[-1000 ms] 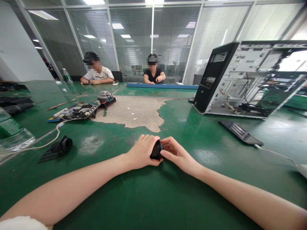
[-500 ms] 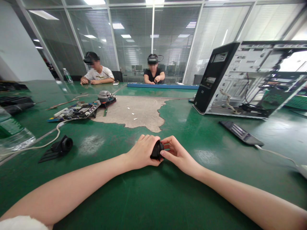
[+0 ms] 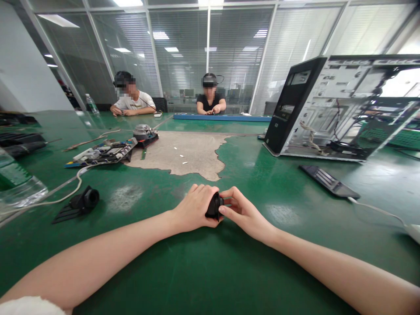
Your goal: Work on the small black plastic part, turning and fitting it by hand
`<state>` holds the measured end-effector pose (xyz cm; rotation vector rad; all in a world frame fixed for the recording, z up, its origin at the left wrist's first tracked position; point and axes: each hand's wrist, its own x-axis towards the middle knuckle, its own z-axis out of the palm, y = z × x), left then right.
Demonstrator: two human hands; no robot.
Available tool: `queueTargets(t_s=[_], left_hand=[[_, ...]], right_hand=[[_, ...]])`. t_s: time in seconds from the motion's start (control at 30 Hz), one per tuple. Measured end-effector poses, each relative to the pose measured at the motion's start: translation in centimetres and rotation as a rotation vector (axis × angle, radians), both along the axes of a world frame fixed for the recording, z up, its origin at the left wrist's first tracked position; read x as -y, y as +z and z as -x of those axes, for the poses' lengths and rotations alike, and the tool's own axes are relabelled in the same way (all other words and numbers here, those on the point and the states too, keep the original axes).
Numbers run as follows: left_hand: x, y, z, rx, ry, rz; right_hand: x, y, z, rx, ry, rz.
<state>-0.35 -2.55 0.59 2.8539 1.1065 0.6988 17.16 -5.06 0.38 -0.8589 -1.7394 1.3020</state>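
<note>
A small black plastic part (image 3: 214,206), partly covered by fingers so that its exact kind does not show, is between my two hands above the green table (image 3: 216,267). My left hand (image 3: 196,208) is wrapped round its left side, the thumb underneath. With thumb and fingers, my right hand (image 3: 244,213) grips the ringed right end of the same part. To the left lies another black piece, a round tube-like fitting with a flat slatted plate (image 3: 80,202).
A circuit board (image 3: 108,152) and a fan-like unit (image 3: 144,131) lie back left. An open computer case (image 3: 295,109) stands right, behind a dark slotted device (image 3: 328,181) with a cable. A bottle (image 3: 18,179) is at left. Two people sit across the table.
My hands and the black part keep nearly the same pose. Across the table, the hands of the person in black have shifted slightly.
</note>
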Motion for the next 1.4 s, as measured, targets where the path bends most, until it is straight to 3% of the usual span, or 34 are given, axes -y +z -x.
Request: queueTargets(t_s=[0.23, 0.53, 0.73, 1.07, 1.4], left_hand=[[0.04, 0.14, 0.03, -0.009, 0.004, 0.013], [-0.05, -0.06, -0.02, -0.013, 0.004, 0.007], [-0.05, -0.13, -0.05, -0.008, 0.009, -0.007], [-0.05, -0.06, -0.06, -0.013, 0.014, 0.005], [-0.11, 0.0, -0.1, -0.007, 0.014, 0.009]], right_hand=[[-0.21, -0.01, 0.02, 0.045, -0.045, -0.033], [-0.25, -0.47, -0.17, -0.03, 0.047, -0.066], [-0.3, -0.58, -0.05, -0.043, -0.016, -0.116], [-0.16, -0.15, -0.03, 0.069, -0.03, -0.057], [-0.26, -0.42, -0.13, 0.025, -0.064, -0.231]])
